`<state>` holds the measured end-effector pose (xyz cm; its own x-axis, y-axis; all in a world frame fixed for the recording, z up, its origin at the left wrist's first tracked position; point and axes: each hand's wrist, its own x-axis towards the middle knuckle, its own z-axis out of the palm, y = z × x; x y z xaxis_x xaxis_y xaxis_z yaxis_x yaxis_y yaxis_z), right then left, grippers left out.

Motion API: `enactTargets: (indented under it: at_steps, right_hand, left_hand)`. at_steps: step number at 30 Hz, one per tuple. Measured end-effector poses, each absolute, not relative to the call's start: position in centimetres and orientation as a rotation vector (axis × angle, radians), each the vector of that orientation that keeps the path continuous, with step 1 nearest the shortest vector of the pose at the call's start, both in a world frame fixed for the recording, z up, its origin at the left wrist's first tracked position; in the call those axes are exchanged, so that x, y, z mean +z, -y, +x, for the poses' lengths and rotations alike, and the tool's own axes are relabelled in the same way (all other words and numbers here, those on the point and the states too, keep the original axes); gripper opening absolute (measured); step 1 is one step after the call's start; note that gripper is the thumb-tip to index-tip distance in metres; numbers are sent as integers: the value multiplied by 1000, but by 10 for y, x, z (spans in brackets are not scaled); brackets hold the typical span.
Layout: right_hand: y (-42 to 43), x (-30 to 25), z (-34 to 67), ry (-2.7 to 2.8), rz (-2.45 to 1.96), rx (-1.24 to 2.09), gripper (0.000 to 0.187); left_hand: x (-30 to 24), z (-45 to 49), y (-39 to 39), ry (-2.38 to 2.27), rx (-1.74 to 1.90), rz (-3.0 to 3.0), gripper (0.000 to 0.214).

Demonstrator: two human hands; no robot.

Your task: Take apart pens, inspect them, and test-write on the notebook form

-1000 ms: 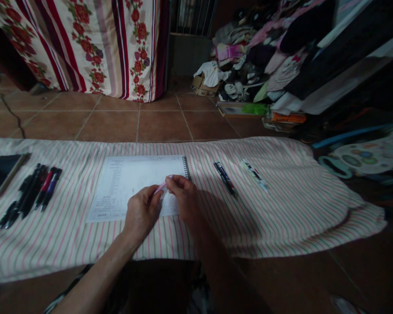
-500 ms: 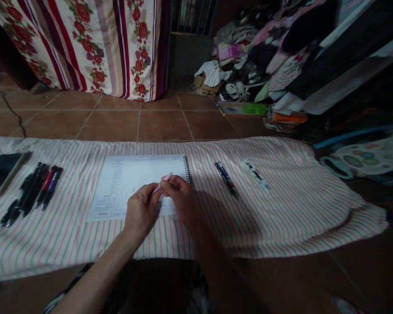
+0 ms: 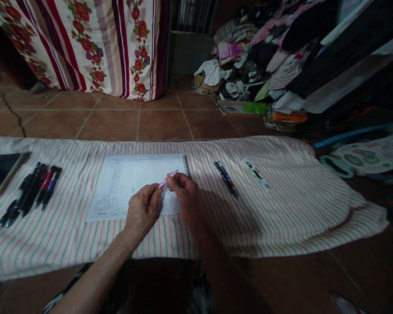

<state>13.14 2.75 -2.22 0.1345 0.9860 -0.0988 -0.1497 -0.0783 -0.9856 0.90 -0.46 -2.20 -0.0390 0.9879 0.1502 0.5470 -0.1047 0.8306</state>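
Observation:
Both my hands meet over the lower right part of a spiral notepad [image 3: 131, 183] lying on a pink-striped cloth [image 3: 281, 209]. My left hand [image 3: 142, 211] and my right hand [image 3: 186, 196] are closed on a thin pink pen [image 3: 169, 178], whose upper end sticks out above my fingers. The pen's lower end is hidden between my hands.
A row of several dark pens [image 3: 31, 192] and a phone [image 3: 1, 172] lie at the left of the cloth. A dark pen [image 3: 225, 178] and a pale pen [image 3: 254, 174] lie to the right of the notepad. Beyond are tiled floor, a floral curtain [image 3: 94, 43] and heaped clothes [image 3: 258, 56].
The pink pen's free end has tilted up and to the right, and my right hand has shifted slightly along it. Nothing else has moved.

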Motion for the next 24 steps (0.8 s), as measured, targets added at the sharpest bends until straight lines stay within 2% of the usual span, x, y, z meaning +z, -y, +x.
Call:
enactTargets:
  at_steps: [4,10,15,17,24]
  right_hand:
    - [-26,-21,131,875,-1109,1412,24]
    - [-25,-23,125,819,-1044,1504,47]
    - [-28,-28,125,793,-1133,1360,30]
    - [-29,-28,126,798,-1095,1347,29]
    - [-28,-25,125,719,-972,1475,63]
  left_hand:
    - [-20,10,5,-1623,1005,1700,31]
    - [-18,10,4,-1634,1038,1723,31]
    - [-19,9,4,-1653,1014,1758,31]
    - [-20,9,4,-1653,998,1764,32]
    - [-20,9,4,-1682,1022,1719,31]
